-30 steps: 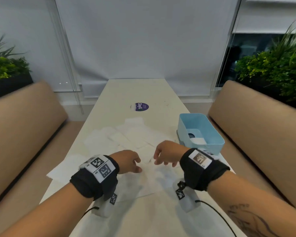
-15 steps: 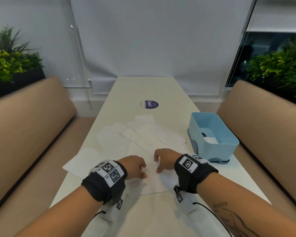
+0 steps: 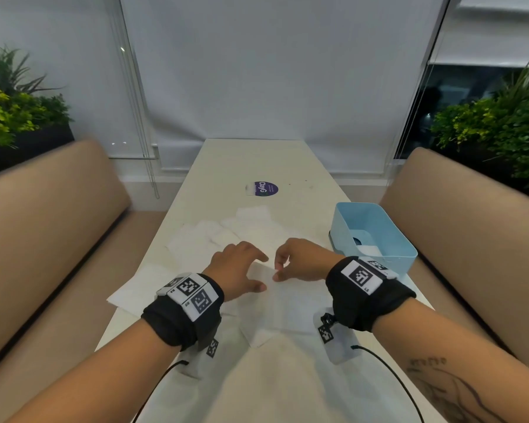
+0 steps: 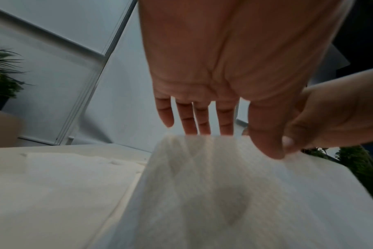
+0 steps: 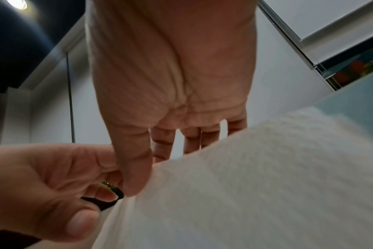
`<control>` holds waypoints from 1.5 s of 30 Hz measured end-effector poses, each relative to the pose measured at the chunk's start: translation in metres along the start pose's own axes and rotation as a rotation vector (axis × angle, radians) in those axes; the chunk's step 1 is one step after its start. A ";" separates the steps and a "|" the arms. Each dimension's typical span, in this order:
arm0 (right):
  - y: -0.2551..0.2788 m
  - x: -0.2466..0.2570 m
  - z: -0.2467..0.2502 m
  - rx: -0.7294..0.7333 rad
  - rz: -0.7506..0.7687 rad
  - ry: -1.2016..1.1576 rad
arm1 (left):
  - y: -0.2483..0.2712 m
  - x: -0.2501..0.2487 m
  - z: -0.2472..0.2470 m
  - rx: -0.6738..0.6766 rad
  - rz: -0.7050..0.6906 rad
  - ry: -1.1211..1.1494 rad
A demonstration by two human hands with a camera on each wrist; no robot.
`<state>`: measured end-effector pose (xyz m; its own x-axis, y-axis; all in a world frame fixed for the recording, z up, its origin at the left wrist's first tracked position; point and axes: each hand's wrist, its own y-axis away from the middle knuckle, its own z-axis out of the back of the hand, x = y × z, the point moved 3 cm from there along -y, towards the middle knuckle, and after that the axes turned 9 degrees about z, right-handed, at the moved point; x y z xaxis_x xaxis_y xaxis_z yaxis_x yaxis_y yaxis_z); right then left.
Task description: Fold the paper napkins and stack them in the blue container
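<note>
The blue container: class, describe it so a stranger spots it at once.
Find the white table between two tan benches. Near its right edge, beyond the right hand, sits the blue container. Unlike the flat white napkins, it is an open, walled box.

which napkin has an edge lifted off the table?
The nearest napkin, pinched at its far edge by the left hand and right hand. The other napkins lie flat farther up the table; one sits in the blue container.
</note>
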<state>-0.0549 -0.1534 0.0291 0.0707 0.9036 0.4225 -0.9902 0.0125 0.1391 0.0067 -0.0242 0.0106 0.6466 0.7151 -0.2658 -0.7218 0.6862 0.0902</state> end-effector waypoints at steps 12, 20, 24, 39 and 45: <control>0.030 -0.016 0.029 -0.118 -0.075 -0.134 | 0.001 0.013 0.020 -0.157 0.082 0.315; 0.041 -0.034 0.024 -0.493 -0.072 -0.899 | -0.006 0.027 0.006 -0.061 0.133 0.505; 0.041 -0.018 0.026 -0.557 -0.029 -0.815 | -0.005 0.025 0.007 -0.239 0.213 0.483; 0.055 0.032 0.025 -0.411 0.317 -0.203 | 0.010 0.001 0.010 0.485 0.389 1.172; 0.056 0.039 0.012 -0.247 0.394 -0.133 | 0.002 0.011 0.006 0.349 0.393 1.347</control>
<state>-0.1059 -0.1221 0.0638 -0.3168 0.7973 0.5137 -0.9426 -0.2041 -0.2645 0.0138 -0.0142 0.0141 -0.4376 0.3300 -0.8364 -0.5712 0.6163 0.5421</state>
